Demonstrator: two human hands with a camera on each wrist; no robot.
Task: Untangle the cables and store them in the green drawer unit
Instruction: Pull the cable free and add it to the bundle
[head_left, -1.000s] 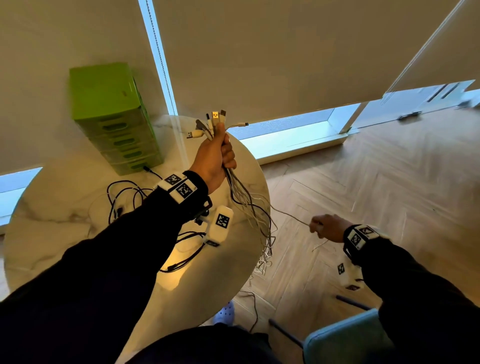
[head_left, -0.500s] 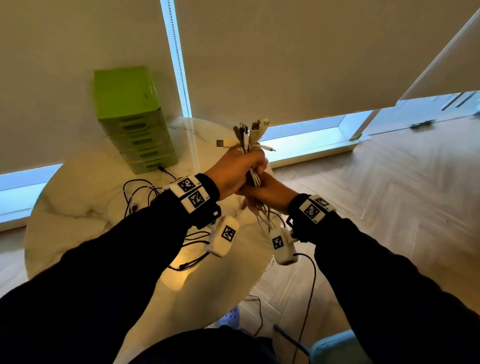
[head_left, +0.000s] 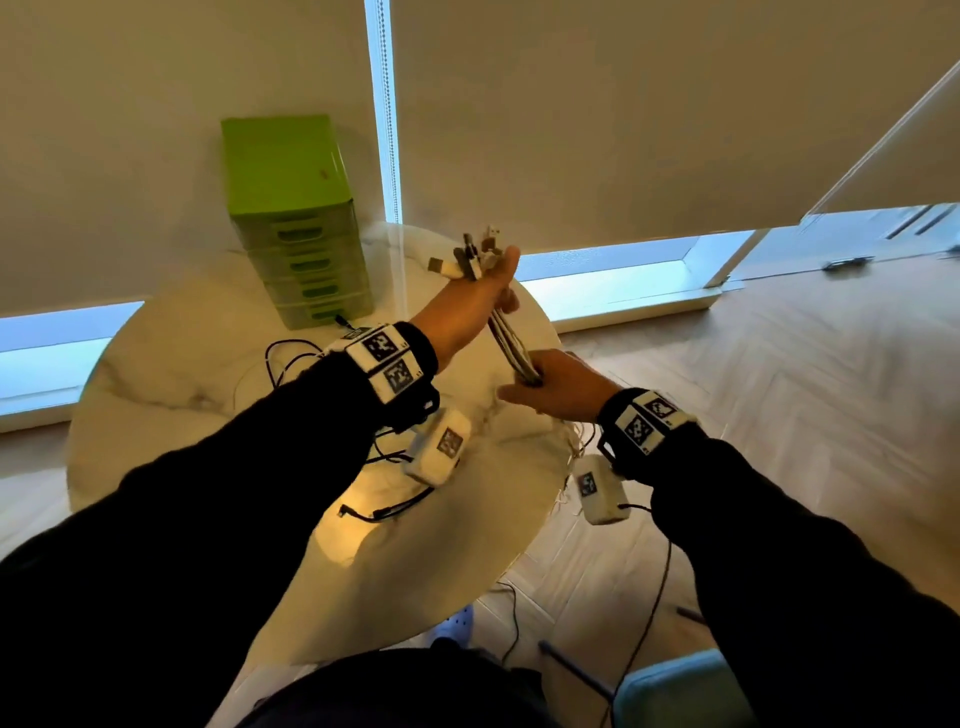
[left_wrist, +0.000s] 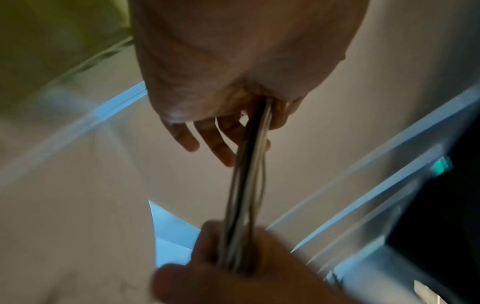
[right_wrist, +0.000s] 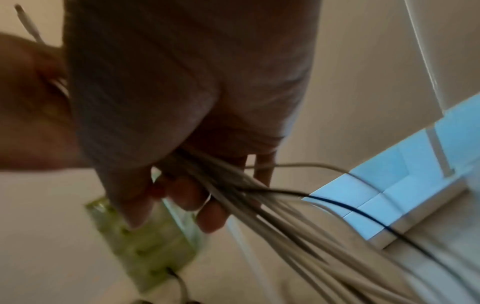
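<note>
We hold one cable bundle (head_left: 511, 345) above the round table's (head_left: 171, 374) 3 o'clock edge. Our left hand (head_left: 467, 306) grips it just below the plug ends; our right hand (head_left: 558, 387) is closed around it lower down, with loose ends trailing over the edge to the floor. One green drawer unit (head_left: 296, 228), with every drawer closed, stands at the table's 12 o'clock edge. Black cables (head_left: 291, 358) lie between it and us.
</note>
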